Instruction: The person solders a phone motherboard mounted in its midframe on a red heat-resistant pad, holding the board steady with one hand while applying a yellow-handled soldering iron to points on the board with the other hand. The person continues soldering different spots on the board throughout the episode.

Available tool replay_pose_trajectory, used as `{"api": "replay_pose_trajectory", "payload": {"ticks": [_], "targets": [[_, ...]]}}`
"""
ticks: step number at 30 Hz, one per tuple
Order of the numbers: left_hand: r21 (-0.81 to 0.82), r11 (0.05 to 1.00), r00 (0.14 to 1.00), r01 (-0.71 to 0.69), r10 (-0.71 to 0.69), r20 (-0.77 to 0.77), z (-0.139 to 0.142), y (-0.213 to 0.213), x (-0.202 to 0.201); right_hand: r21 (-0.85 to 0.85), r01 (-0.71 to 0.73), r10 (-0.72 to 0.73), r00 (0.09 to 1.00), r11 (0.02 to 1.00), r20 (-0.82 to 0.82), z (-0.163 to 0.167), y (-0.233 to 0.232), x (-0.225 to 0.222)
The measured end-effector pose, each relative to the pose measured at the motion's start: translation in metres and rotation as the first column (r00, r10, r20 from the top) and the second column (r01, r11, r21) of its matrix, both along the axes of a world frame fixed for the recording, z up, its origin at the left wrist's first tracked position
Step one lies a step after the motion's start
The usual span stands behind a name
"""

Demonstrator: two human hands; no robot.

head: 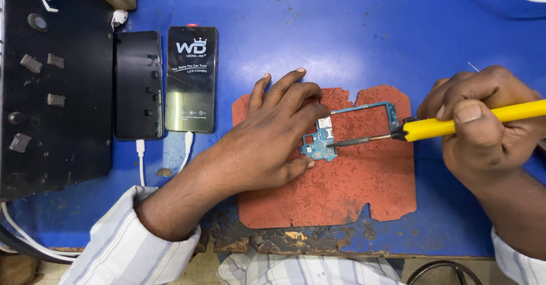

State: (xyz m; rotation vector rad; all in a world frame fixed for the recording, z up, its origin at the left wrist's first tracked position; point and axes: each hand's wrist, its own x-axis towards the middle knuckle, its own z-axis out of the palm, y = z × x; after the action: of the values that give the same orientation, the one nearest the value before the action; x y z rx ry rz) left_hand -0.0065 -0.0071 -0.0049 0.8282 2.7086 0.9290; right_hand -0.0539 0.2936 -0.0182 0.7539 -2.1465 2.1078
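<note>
We see no real containers here; the nearest thing to one is the worn red-orange mat [341, 188] on the blue table [352, 34], and it carries only the blue circuit board [325, 140].

The board is a thin frame shape: a wider populated part at its left end and a narrow loop running right toward the upper right of the mat. Its long axis lies roughly left-right, slightly tilted up to the right.

The left hand [267, 137] lies flat on the mat, fingers spread fairly wide, with fingertips pressing on the board's left end and the thumb just below it.

The right hand [483, 126] is wrapped tight round the yellow soldering iron [455, 123], thumb on top. The iron's long axis runs nearly horizontal, the handle out to the right, the dark metal tip [341, 143] pointing left and a bit down. The tip touches the board's populated part, right beside the left fingertips.

Left of the mat, two phones lie side by side, long axes vertical: a dark phone [138, 86] and a phone with a lit screen [191, 80]. White cables [140, 160] plug into their lower ends. A black panel [57, 91] sits at far left.
</note>
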Motion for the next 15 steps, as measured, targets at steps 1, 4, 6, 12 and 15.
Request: {"api": "replay_pose_trajectory", "payload": {"ticks": [1,4,6,12,15], "targets": [[0.001,1.000,1.000,0.001,-0.001,0.001,0.0000,-0.0001,0.0002,0.005,0.006,-0.006,1.000,1.000,0.005,-0.0001,-0.0001,0.0008],[0.006,1.000,1.000,0.003,-0.003,-0.003,-0.0003,0.0001,0.0006,0.003,0.010,-0.010,1.000,1.000,0.001,0.0011,-0.0005,0.0017],[0.004,1.000,1.000,0.002,-0.002,-0.002,-0.0005,0.0004,0.0008,0.000,0.009,-0.009,1.000,1.000,-0.014,0.0016,-0.0020,0.0023],[-0.009,1.000,1.000,0.004,-0.004,0.010,-0.0012,0.0007,0.0005,-0.020,-0.010,0.010,0.999,1.000,-0.031,0.0034,-0.0068,0.0019],[-0.010,1.000,1.000,0.006,-0.006,0.005,-0.0014,0.0007,0.0000,0.000,-0.003,0.003,1.000,1.000,-0.021,0.0048,-0.0059,0.0021]]}}
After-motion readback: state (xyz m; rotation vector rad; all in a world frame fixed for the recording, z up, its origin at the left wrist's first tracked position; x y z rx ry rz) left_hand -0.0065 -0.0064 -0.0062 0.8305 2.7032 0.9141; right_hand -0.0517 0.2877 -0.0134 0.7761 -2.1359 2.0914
